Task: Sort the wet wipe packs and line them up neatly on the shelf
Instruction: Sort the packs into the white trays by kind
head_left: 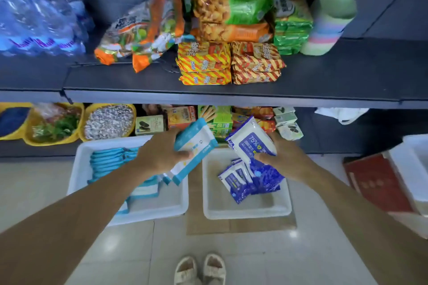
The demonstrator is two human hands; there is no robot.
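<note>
- Hands: left hand (162,156) grips a light-blue wipe pack (194,148), fingers curled round its edge; right hand (281,158) pinches a dark-blue alcohol wipe pack (251,140), thumb on its face. Both packs are held above the trays, below the front edge of the upper shelf (231,97).
- Trays: left white tray (80,169) on the floor holds a row of light-blue packs (108,161) standing on edge, partly hidden by the left forearm; right white tray (245,210) holds a loose heap of dark-blue packs (251,179). A sheet of brown cardboard (240,225) lies under the right tray.
- Upper shelf: bottled water (39,18) at far left, orange snack bags (139,34), stacked striped snack packs (205,63), green packets (291,32), and what appears to be a pastel roll (328,21) at right, its nature unclear.
- Lower shelf: yellow baskets (55,122) of goods at left; boxed biscuits (183,117) directly behind the raised packs.
- Floor: pale glossy tiles (231,243); a red box (377,183) at right; two feet in light slippers (199,269) at the bottom edge.
</note>
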